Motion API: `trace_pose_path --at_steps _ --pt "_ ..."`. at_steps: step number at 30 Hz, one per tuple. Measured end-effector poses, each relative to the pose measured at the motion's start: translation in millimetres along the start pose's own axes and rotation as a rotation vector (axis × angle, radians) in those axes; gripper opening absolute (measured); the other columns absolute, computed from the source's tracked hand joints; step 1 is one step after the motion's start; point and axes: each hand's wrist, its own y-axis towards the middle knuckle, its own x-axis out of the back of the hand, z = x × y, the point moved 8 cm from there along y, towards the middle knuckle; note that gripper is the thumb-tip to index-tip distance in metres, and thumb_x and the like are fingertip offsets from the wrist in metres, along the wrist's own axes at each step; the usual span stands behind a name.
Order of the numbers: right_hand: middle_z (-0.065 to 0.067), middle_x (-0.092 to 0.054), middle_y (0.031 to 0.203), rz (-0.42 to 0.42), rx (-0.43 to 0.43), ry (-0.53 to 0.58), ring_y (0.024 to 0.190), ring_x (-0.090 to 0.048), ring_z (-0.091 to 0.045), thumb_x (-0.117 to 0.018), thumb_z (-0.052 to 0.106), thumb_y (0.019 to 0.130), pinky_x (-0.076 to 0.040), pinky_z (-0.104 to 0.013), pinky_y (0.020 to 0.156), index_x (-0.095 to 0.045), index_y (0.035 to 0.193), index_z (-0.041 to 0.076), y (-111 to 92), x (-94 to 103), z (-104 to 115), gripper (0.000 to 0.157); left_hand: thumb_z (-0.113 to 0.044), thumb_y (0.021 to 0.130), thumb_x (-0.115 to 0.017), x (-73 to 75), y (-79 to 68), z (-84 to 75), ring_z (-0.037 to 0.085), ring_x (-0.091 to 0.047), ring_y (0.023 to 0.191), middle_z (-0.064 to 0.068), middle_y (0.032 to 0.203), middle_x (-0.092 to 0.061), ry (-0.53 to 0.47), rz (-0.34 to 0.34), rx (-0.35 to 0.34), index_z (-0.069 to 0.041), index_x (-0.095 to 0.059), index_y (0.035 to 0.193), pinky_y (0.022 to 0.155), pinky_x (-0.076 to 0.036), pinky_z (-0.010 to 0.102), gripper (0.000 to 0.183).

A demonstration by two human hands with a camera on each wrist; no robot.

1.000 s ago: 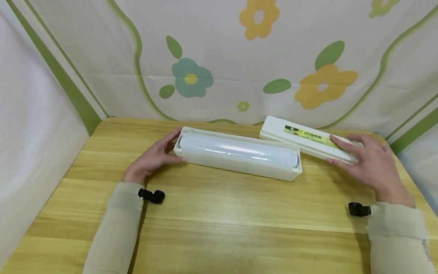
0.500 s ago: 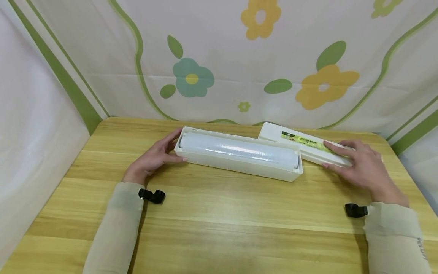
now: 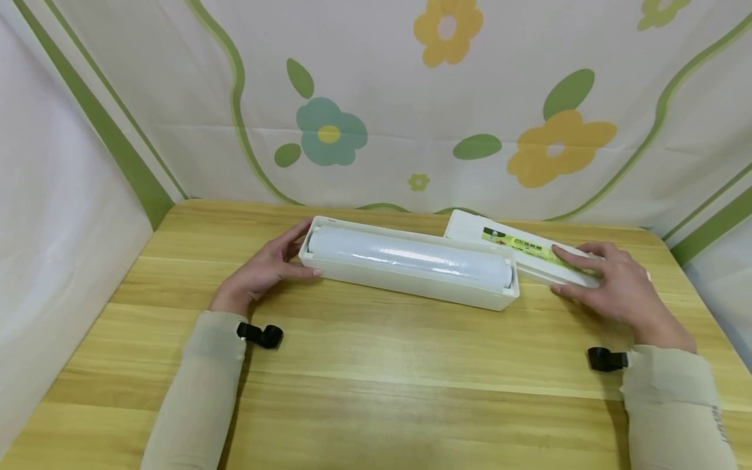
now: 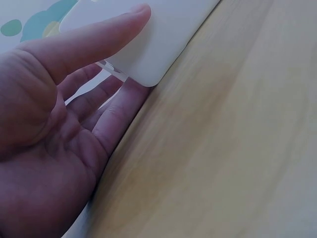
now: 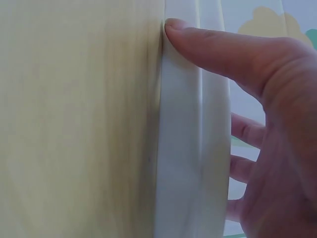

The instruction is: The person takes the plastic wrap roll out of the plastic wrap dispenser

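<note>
A long white box [image 3: 405,285] lies on the table with its top off, a roll of plastic wrap [image 3: 405,253] inside it. My left hand [image 3: 261,271] grips the box's left end; in the left wrist view the thumb lies on the front wall [image 4: 158,44] and the fingers reach around the end. Behind the box's right end rests the white lid [image 3: 470,226], bearing a green and yellow label [image 3: 517,243]. My right hand [image 3: 623,287] holds the lid by its right end, thumb on the near side [image 5: 181,124] and fingers over the far side.
The wooden table [image 3: 376,378] reaches back to a hanging cloth [image 3: 388,85] printed with flowers, close behind the box and lid. More pale cloth [image 3: 64,209] hangs along the left side. Black wrist cameras sit on both cuffs.
My right hand has lowered the lid to the table and shifted slightly left with it, behind the box's right end. The left hand and the box have stayed in place.
</note>
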Motion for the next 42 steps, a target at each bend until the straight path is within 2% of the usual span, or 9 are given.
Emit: trace_pose_path --at_steps 13,22,31,37,42 --pt "-0.035 -0.048 0.149 0.018 0.0 -0.023 0.128 -0.044 -0.063 -0.089 0.033 0.089 -0.031 -0.075 0.096 -0.058 0.157 0.02 -0.2 -0.4 3.2 0.076 0.002 0.091 -0.083 -0.4 -0.2 -0.9 0.03 -0.052 0.138 0.011 0.167 -0.041 -0.004 0.001 -0.004 -0.035 -0.025 0.172 0.098 -0.056 0.021 0.106" --pt "-0.036 -0.047 0.149 0.037 0.001 0.0 0.128 -0.043 -0.066 -0.089 0.033 0.089 -0.024 -0.08 0.106 -0.054 0.16 0.019 0.6 -0.3 5.5 0.08 0.002 0.09 -0.084 0.1 1.0 0.1 0.029 -0.052 0.137 0.008 0.167 -0.042 -0.008 -0.009 0.005 -0.036 -0.027 0.172 0.097 -0.057 0.022 0.106" --pt "-0.037 -0.046 0.149 0.049 0.01 0.016 0.131 -0.044 -0.061 -0.088 0.032 0.091 -0.017 -0.083 0.113 -0.054 0.16 0.017 1.3 0.0 8.1 0.078 0.001 0.09 -0.084 1.4 0.6 0.0 0.028 -0.052 0.137 0.01 0.166 -0.043 0.001 -0.011 -0.002 -0.035 -0.027 0.172 0.097 -0.057 0.022 0.106" --pt "-0.038 -0.047 0.148 0.044 0.028 -0.004 0.129 -0.045 -0.061 -0.087 0.03 0.091 -0.023 -0.077 0.108 -0.054 0.16 0.017 1.2 0.1 8.0 0.077 0.001 0.09 -0.084 1.4 0.6 -0.5 0.028 -0.053 0.136 0.011 0.166 -0.043 0.002 -0.013 -0.002 -0.034 -0.027 0.172 0.097 -0.057 0.022 0.105" --pt "-0.04 -0.045 0.15 0.032 0.047 -0.008 0.13 -0.043 -0.065 -0.089 0.028 0.09 -0.028 -0.079 0.105 -0.055 0.159 0.016 1.3 2.3 11.2 0.078 0.0 0.09 -0.085 0.9 0.2 -0.7 0.029 -0.051 0.138 0.01 0.168 -0.041 0.003 -0.015 -0.001 -0.034 -0.027 0.172 0.097 -0.056 0.021 0.105"
